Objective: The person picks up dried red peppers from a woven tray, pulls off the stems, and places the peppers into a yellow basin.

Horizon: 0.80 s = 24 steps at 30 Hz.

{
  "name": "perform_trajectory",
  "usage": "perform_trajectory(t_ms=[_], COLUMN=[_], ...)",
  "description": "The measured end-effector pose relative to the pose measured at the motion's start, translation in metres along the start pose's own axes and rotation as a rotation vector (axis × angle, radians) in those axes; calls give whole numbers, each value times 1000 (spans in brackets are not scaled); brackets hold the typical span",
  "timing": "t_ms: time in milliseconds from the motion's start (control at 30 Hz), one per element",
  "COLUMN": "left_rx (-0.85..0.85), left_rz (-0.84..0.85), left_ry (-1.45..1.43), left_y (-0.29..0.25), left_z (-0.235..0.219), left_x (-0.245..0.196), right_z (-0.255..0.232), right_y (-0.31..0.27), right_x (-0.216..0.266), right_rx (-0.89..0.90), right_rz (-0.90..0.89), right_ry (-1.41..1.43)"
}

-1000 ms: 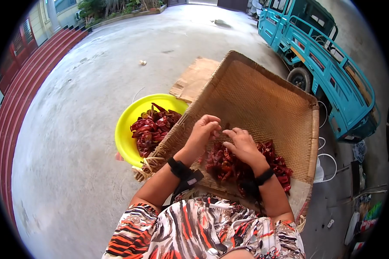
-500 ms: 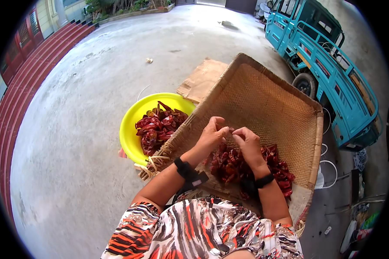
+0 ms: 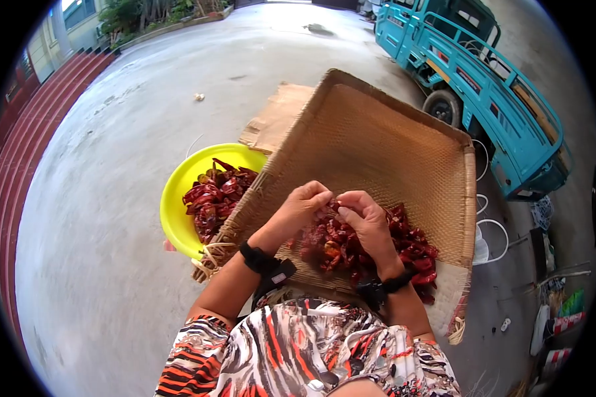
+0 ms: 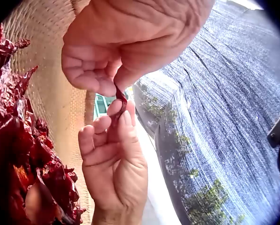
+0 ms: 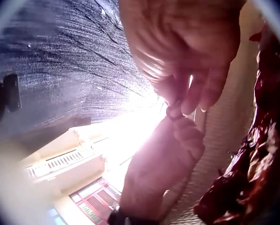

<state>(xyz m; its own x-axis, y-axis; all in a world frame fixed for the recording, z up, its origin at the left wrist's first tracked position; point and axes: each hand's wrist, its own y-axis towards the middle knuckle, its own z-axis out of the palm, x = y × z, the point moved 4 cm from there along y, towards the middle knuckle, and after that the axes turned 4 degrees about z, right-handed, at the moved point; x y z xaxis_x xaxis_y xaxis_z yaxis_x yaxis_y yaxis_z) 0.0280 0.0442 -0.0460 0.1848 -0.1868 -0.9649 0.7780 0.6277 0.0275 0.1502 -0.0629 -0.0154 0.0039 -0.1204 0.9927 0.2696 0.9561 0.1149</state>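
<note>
Far left, red steps (image 3: 10,152) ran along the concrete floor (image 3: 112,198). Next, yellow basin (image 3: 172,205) sat on the floor, holding dried red chillies (image 3: 212,195), its right edge tucked under the woven tray (image 3: 391,145). Flat cardboard (image 3: 275,122) lay just behind the basin, partly under the tray too. Tray was tilted, near edge resting on the person's lap, patterned top (image 3: 304,351) showing at the bottom.

Left hand (image 3: 298,208) was over the tray's near half, wrist strap (image 3: 265,261) on the forearm. Its grip was closed to a pinch, thumb and fingers curled on one end of a single chilli piece (image 4: 121,101). Right hand (image 3: 364,221) was touching fingertip to fingertip with the left, its grip likewise pinched tight on the other end of the same piece. Wrist view showed the piece as a thin dark red strip between both sets of fingertips, held just above the chilli pile (image 3: 371,245).

The pile lay on the tray's near right part, under and beside the right hand. Right wrist view was glare-washed, little detail. Far right, a teal vehicle (image 3: 483,86) stood parked beyond the tray.
</note>
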Motion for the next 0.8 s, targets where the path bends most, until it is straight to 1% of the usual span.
perform_trajectory(t_ms=[33, 67, 133, 167, 200, 233, 267, 300, 333, 367, 400, 467, 500, 533, 567, 600, 667, 733, 800], left_rx=[-54, -111, -298, -389, -484, -557, -649, -770, -801, -876, -938, -934, -939, -942, -843, -816, -760, -682, -640], left_rz=[57, 116, 237, 266, 287, 387, 420, 443, 515, 512, 522, 549, 507, 464, 456, 414, 333, 275, 251], left_ry=[10, 21, 57, -77, -125, -234, -286, -322, -352, -350, -412, -534, -629, -721, -772, -763, -740, -592, -538], left_y=[0, 0, -1, -3, -2, -4, -4, -6, -8, -12, -12, -9, -10, -11, -9, -7, -5, -3, -2], left_z=[-1, -3, -9, -12, -23, -28, -41, -52, -59, -66, -75, -101, -102, -102, -104, -101, -94, -82, -68], left_x=[-1, -2, -12, -17, -15, -22, -20, -18, -24, -29, -31, -28, -30, -33, -28, -24, -20, -18, -16], right_z=[-3, -9, -27, -42, -59, -81, -102, -118, -130, -139, -148, -166, -168, -169, -168, -164, -161, -156, -159], right_y=[-2, -3, -4, -4, -3, -3, -4, -6, -10, -13, -17, -20, -20, -20, -20, -19, -18, -21, -21], right_x=[4, 8, 16, 18, 18, 12, 7, 4, 3, 3, 0, -16, -21, -25, -30, -32, -37, -36, -38], right_rx=[18, -33, -134, -206, -284, -350, -415, -436, -456, -448, -446, -444, -389, -364, -339, -315, -306, -308, -318], right_rz=[-34, -31, -20, -17, -55, -79, -103, -42, 20, 89, 95, 109, 104, 65, 25, -16, 70, 144, 121], right_ry=[-113, -202, -379, -478, -601, -765, -930, -969, -1007, -1079, -1108, -1164, -1104, -1122, -1138, -1153, -1227, -1293, -1252])
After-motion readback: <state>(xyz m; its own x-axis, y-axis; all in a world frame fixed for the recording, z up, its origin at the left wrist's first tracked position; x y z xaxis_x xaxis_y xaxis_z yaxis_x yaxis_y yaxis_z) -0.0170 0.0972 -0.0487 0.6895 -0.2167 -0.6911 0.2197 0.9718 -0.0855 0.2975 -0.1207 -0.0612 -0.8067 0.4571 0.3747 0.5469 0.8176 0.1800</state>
